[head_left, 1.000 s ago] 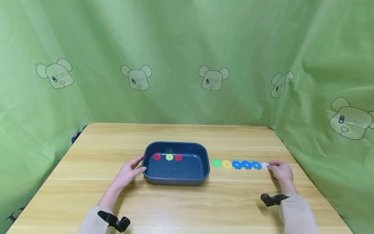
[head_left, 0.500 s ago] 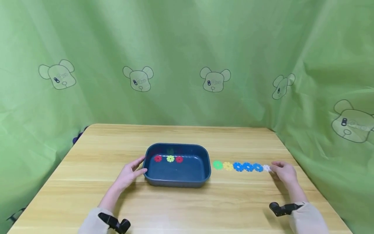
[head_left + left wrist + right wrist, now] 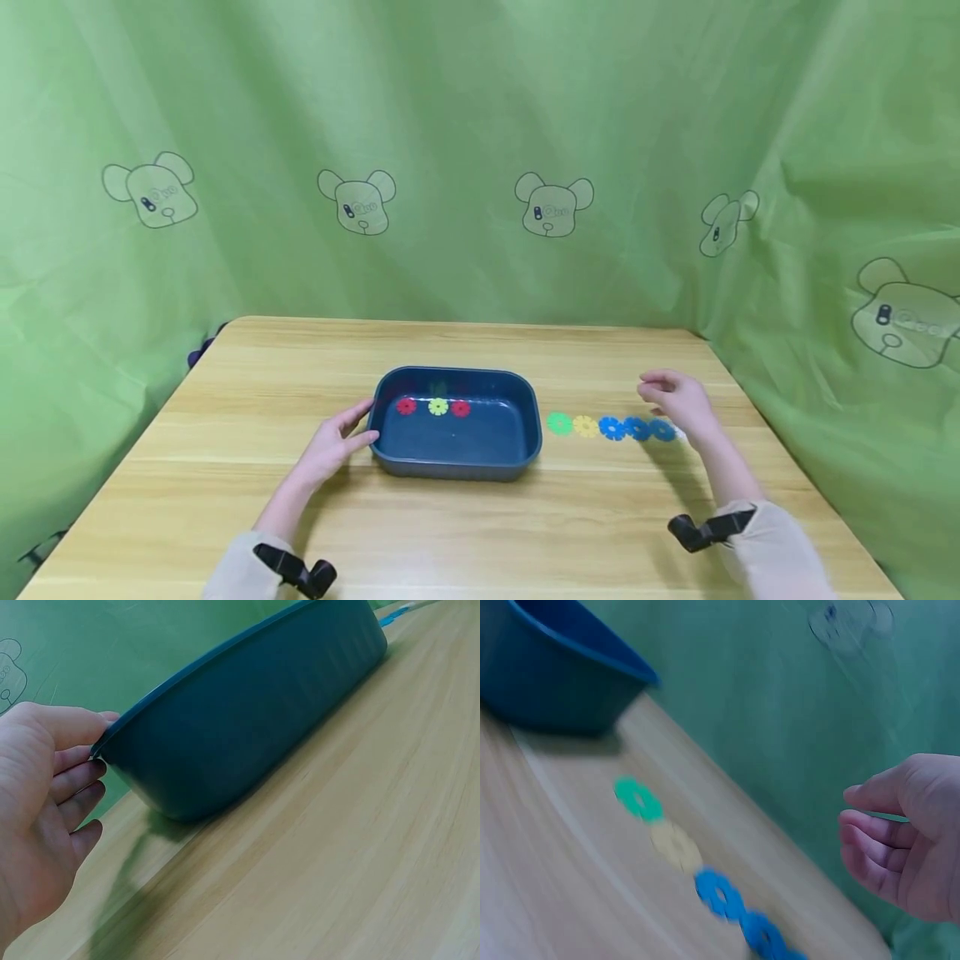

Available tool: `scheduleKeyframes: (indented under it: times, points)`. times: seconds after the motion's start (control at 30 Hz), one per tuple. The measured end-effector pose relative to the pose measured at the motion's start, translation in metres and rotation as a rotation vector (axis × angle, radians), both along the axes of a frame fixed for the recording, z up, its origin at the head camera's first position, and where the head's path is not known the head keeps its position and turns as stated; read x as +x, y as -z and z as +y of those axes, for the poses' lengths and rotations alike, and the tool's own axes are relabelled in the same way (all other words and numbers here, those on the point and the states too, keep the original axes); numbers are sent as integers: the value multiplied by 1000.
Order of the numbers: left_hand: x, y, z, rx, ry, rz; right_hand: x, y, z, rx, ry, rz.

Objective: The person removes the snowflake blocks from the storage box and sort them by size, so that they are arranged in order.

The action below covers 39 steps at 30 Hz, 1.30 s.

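Note:
My left hand (image 3: pixel 330 450) grips the left end of a dark blue plastic basin (image 3: pixel 457 471), its thumb at the rim in the left wrist view. Two red snowflake discs (image 3: pixel 406 406) and a yellow-green snowflake disc (image 3: pixel 438 407) lie inside. To the basin's right runs a row on the table: a green snowflake disc (image 3: pixel 559 423), a yellow one, three blue snowflake discs (image 3: pixel 637 429) and a white snowflake disc (image 3: pixel 681 434), mostly hidden behind my right forearm. Raised above the row's right end, my right hand (image 3: pixel 681 402) is loosely curled, with nothing between thumb and fingers in the right wrist view.
The wooden table (image 3: pixel 465 542) reaches back to a green curtain (image 3: pixel 450 250) printed with bear heads, which also hangs along both sides. Each sleeve carries a black wrist camera (image 3: pixel 708 530).
My right hand has let go of the white snowflake disc at the row's end, then risen and moved back and left over the row. My left hand stays at the basin.

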<state>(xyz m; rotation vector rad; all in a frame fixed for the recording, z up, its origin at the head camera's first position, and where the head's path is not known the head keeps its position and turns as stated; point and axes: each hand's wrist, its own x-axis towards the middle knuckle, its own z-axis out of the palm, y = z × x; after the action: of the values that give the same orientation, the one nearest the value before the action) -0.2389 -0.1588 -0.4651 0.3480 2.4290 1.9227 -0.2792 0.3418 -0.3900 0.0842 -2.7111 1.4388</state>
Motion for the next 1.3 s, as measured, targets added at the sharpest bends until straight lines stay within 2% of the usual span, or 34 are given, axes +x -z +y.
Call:
scheduleKeyframes:
  times: [0.17, 0.3, 0.63, 0.83, 1.03, 1.3]
  points:
    - [0, -1, 0, 18, 9, -7, -6, -12, -33, -55, -62, -1]
    - [-1, -1, 0, -3, 5, -1, -11, -17, -59, -69, -110, -5]
    - [-1, -3, -1, 19, 16, -2, -20, -18, -130, -128, -243, -41]
    - [0, -4, -1, 24, 14, -13, -26, -6, -172, -98, -263, -103]
    - [0, -2, 0, 28, 14, 2, -34, 17, -204, -127, -256, -184]
    - [0, -1, 0, 24, 9, 0, -39, 41, -225, -68, -253, -171]
